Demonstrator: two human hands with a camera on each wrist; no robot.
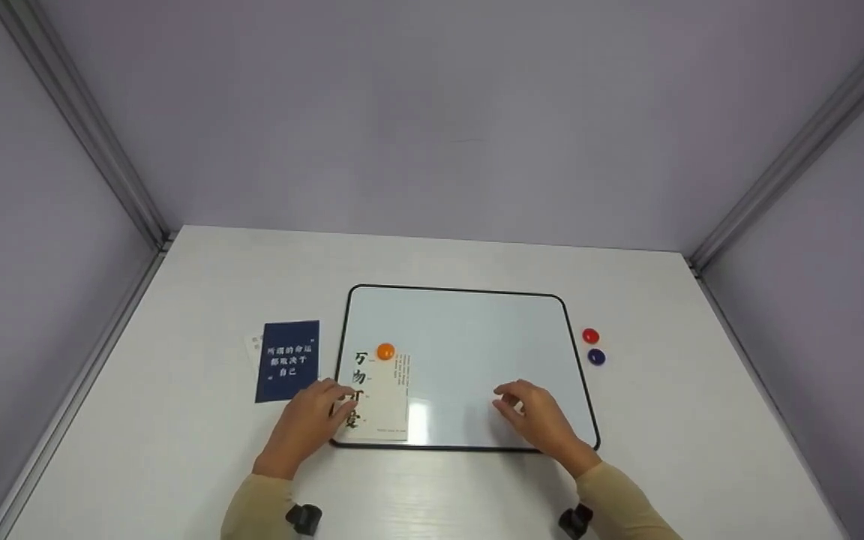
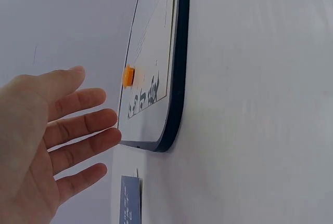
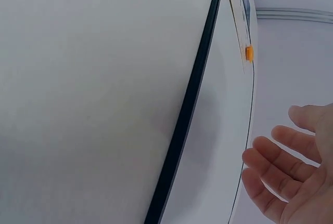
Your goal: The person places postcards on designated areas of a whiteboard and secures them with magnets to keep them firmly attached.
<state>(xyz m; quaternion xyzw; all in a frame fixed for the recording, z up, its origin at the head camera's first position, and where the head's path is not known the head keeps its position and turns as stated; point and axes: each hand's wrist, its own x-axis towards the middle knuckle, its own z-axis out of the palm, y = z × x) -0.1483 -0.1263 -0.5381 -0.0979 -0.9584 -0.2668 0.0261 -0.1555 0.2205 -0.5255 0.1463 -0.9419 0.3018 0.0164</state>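
Observation:
A whiteboard [image 1: 469,360] with a black frame lies flat on the table. At its left side lies a cream card [image 1: 391,397] printed with black brush characters, and an orange round magnet [image 1: 385,351] sits at the card's top edge. My left hand [image 1: 313,416] hovers over the board's lower left corner, fingers relaxed, overlapping the card's left edge in the head view. Nothing is between its fingers in the left wrist view. Over the lower right of the board, my right hand [image 1: 541,420] is held with loosely bent fingers and is likewise holding nothing [image 3: 291,167].
Left of the board, a dark blue card [image 1: 288,361] with white characters overlaps a white card [image 1: 252,346]. A red magnet [image 1: 590,335] and a dark blue magnet [image 1: 596,357] lie right of the board. Grey walls [image 1: 432,135] enclose the white table [image 1: 177,337].

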